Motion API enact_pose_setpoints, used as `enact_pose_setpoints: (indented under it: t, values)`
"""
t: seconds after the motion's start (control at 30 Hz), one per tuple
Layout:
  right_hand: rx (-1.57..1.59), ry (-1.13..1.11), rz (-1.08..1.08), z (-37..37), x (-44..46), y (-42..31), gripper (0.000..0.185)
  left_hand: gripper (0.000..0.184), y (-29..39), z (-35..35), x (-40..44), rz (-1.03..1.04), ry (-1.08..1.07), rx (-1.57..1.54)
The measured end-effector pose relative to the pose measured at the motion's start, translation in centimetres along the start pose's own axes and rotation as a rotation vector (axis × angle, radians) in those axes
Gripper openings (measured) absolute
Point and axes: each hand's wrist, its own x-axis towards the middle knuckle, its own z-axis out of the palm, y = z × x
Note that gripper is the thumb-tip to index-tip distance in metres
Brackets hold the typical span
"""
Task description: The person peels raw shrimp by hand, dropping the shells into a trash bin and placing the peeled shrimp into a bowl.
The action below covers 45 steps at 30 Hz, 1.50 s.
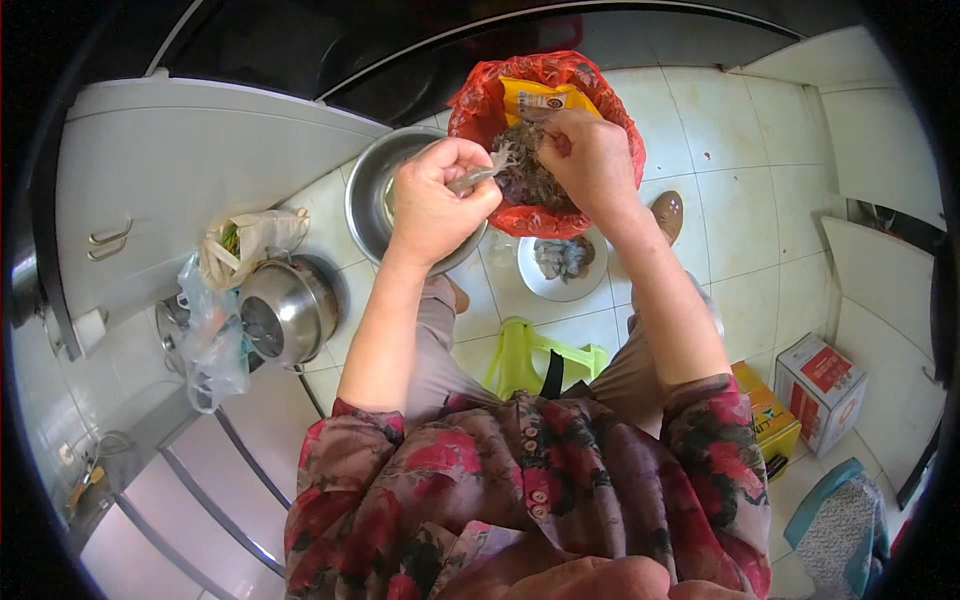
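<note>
My left hand [437, 200] pinches a grey, translucent shrimp [478, 178] between thumb and fingers, its far end pointing toward the bin. My right hand [592, 168] is closed in a pinch above the bin; whatever its fingertips hold is hidden. Below both hands is a bin lined with a red plastic bag [625, 115], holding a brownish heap of shrimp scraps [528, 185] and a yellow packet [545, 98]. A metal basin [357, 205] stands under and left of my left hand. Nearer my body, a white plate [565, 293] carries several grey shrimp [563, 259].
A lime-green stool [515, 350] shows between my legs. On the left are a metal pot [290, 312], a clear plastic bag [212, 335] and a cabinet [200, 170]. To the right sit a yellow box [770, 420], a red-and-white box [820, 392] and a grey-teal cloth [843, 520].
</note>
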Motion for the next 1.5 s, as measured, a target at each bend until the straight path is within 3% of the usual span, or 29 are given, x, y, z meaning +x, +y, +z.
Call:
enact_pose_setpoints:
  t: [0.23,0.33,0.4,0.53,0.6,0.63,0.7,0.9,1.07,1.17,1.5]
  values:
    - [0.042,0.019,0.037,-0.8,-0.5,0.5,0.007,0.017,0.0,-0.8,0.2,-0.003,0.009,-0.059]
    - [0.033,0.004,0.070,-0.8,-0.6,1.2,0.012,0.018,-0.3,-1.0,0.2,0.026,0.040,0.012]
    - [-0.055,0.007,-0.084,-0.5,-0.6,1.9,0.025,0.018,-0.2,-1.0,0.2,0.047,0.040,0.053]
    - [-0.005,-0.114,-0.016,-1.0,-0.6,0.8,0.028,0.019,0.2,-0.8,0.2,0.064,0.025,0.072]
    - [0.395,-0.363,0.344,-1.7,-0.2,-0.5,0.026,0.020,0.5,-0.6,0.3,0.088,0.028,0.098]
    - [0.395,-0.362,0.343,-1.8,-0.2,-1.0,0.026,0.020,0.9,-0.5,0.2,0.120,0.024,0.103]
    - [0.845,-0.500,0.355,-1.8,-0.3,-1.8,0.022,0.021,1.1,-0.2,0.2,0.153,0.017,0.108]
    - [0.894,-0.459,0.337,-1.3,-0.7,-1.5,0.016,0.023,0.8,0.0,0.1,0.183,-0.039,0.014]
    - [0.977,-0.378,0.311,-1.6,-0.9,-1.5,0.015,0.025,0.9,-0.2,-0.2,0.060,-0.124,-0.190]
    - [0.987,-0.348,0.276,-1.5,-0.9,-1.3,0.016,0.024,1.1,-0.1,0.0,0.174,-0.083,-0.184]
    - [0.964,-0.431,0.336,-1.1,-1.0,-2.1,0.020,0.023,0.3,0.4,-0.1,0.213,-0.033,-0.118]
